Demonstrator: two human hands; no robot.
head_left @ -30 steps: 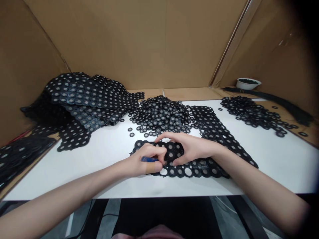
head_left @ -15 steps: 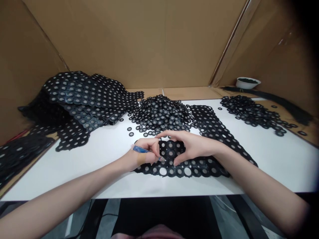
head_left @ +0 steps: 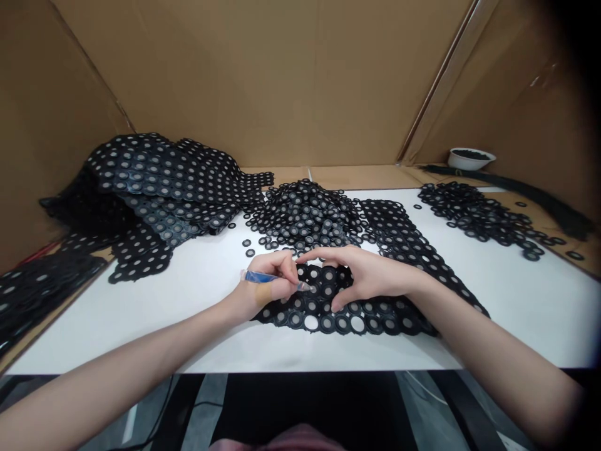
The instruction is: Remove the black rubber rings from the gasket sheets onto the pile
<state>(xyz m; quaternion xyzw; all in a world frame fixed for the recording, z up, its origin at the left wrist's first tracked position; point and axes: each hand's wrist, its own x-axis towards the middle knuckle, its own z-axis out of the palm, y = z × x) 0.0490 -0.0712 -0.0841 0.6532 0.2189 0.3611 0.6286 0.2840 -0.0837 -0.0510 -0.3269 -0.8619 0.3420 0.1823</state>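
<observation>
In my left hand (head_left: 272,279), pinched between thumb and fingers, is a blue pen-like tool (head_left: 260,277) with a narrow, pale tip. That tip rests at the rings of a black mat (head_left: 345,324) made of joined rings with grey middles. My right hand (head_left: 359,275) grips the mat from the other side, thumb on the near part and index finger stretched along the far edge towards my left fingertips. Its remaining fingers are mostly hidden. Two ring places near the front edge show bright white. A tan patch lies at the base of my left thumb.
Behind my hands rises a heap of loose black rings (head_left: 305,213). Folded ring mats (head_left: 164,175) are piled at the left. More loose rings (head_left: 474,210) lie at the right, near a bundle of dark strands (head_left: 530,188) and a white bowl (head_left: 469,160). Cardboard walls (head_left: 263,81) surround the table.
The tool in my left hand lies flatter and its tip has moved slightly up on the mat. My right hand keeps its hold. The whole view has shifted a little.
</observation>
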